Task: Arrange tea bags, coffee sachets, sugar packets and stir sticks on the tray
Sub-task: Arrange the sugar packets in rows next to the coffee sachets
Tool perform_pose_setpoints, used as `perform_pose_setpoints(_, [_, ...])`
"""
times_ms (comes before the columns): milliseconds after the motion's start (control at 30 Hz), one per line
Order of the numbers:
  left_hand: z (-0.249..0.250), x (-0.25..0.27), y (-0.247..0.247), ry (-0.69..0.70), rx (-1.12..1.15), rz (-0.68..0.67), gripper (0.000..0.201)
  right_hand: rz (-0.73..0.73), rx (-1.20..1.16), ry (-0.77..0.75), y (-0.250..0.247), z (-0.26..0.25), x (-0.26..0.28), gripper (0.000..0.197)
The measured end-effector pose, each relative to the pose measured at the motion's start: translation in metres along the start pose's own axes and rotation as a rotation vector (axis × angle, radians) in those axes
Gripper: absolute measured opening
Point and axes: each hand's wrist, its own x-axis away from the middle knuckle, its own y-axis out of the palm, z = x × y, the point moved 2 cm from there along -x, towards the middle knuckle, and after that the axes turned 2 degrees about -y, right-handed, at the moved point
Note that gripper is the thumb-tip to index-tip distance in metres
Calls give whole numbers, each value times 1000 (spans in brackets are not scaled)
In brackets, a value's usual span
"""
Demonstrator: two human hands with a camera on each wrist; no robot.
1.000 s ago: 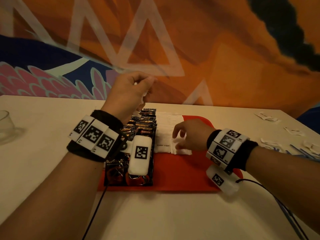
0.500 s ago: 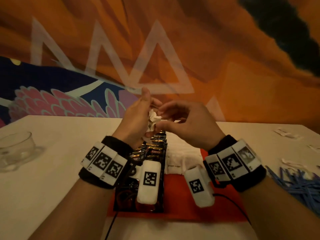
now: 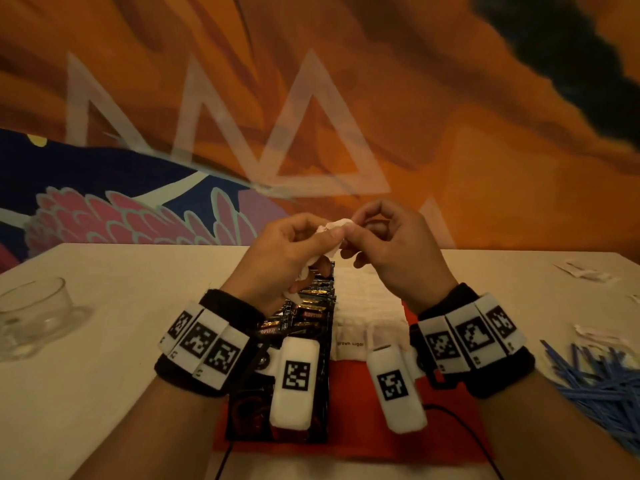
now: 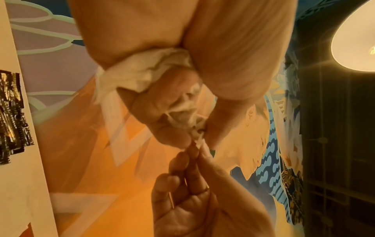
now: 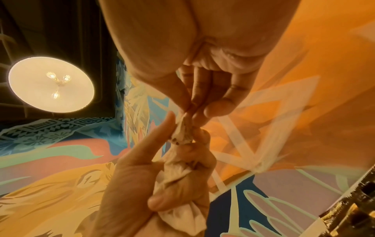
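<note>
Above the red tray [image 3: 367,431], my left hand [image 3: 325,237] grips a crumpled bunch of white tea bags [image 3: 337,224]. My right hand [image 3: 356,226] pinches the top end of that bunch between thumb and fingers. In the left wrist view the tea bags [image 4: 146,72] bulge from my left fist. In the right wrist view they show brown specks [image 5: 178,173], with my right hand [image 5: 188,110] pinching the tip. On the tray lie a row of dark coffee sachets [image 3: 304,313] and a row of white sugar packets [image 3: 367,306] beside it. Blue stir sticks [image 3: 602,386] lie heaped at the right.
A clear glass cup [image 3: 34,317] stands at the table's left. Loose white packets [image 3: 585,271] lie at the far right, more of them [image 3: 602,337] near the stir sticks. A painted wall rises behind the table's far edge. Cables run from both wrists toward me.
My right hand lifted off the sugar packets on the tray and rose to meet my left hand. It now pinches the bunch that my left hand was holding up.
</note>
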Motion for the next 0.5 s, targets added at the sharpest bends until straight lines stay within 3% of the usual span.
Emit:
perform_pose_setpoints(233, [1, -4, -5, 32, 232, 114, 21, -19, -30, 62, -7, 0, -1, 13])
perform_pose_setpoints(367, [1, -3, -1, 89, 139, 188, 12, -40, -210, 154, -4, -2, 0, 12])
perform_pose_setpoints(500, [0, -2, 2, 132, 82, 237, 16, -43, -211, 176, 1, 1, 2, 26])
